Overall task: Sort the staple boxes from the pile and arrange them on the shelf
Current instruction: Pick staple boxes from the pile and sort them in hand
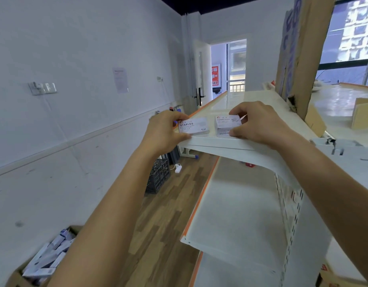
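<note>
Staples box pinched in left grip, paper clips box in right grip; both on top shelf; wood floor.

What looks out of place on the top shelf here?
The right hand grips a box marked PAPER CLIPS beside the STAPLES box in the left hand, both at the top shelf's front edge. It looks wrong for a staples row. The cardboard sheet behind is torn at its base.

The white top shelf carried two small boxes at its near edge: a staples box on the left and a paper clips box near it, not touching. A tall cardboard sheet rose at its right side.
</note>
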Available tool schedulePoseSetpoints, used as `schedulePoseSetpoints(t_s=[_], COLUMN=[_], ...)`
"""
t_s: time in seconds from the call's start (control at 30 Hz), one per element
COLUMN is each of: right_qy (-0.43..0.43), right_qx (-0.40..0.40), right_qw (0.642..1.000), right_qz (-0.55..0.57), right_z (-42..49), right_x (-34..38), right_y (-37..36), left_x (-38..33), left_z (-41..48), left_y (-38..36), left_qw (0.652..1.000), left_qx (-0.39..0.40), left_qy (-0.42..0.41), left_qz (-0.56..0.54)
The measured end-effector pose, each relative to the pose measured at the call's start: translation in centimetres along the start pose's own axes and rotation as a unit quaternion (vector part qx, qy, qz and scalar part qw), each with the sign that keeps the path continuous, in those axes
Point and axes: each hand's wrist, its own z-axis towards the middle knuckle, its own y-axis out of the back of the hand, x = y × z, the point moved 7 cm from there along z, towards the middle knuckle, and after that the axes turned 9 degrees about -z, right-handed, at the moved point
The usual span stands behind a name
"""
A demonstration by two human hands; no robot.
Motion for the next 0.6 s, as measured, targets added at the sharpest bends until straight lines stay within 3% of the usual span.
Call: schedulePoseSetpoints(t_s=[0.3, 0.6], right_qy=[0.061, 0.126], right_qx=[-0.06, -0.059], right_qw=[0.996, 0.987], right_qz=[0.026, 0.08], right_z=[-1.7, -5.2], right_x=[3.3, 7.6], right_y=[-1.4, -5.8], left_x=[2.3, 7.5], left_z=[-4.5, -10.7], left_y=[2.3, 6.0], left_qw=[0.997, 0.995], left_qx=[-0.066, -0.091], left_qy=[-0.036, 0.01], left_qz=[-0.03, -0.027])
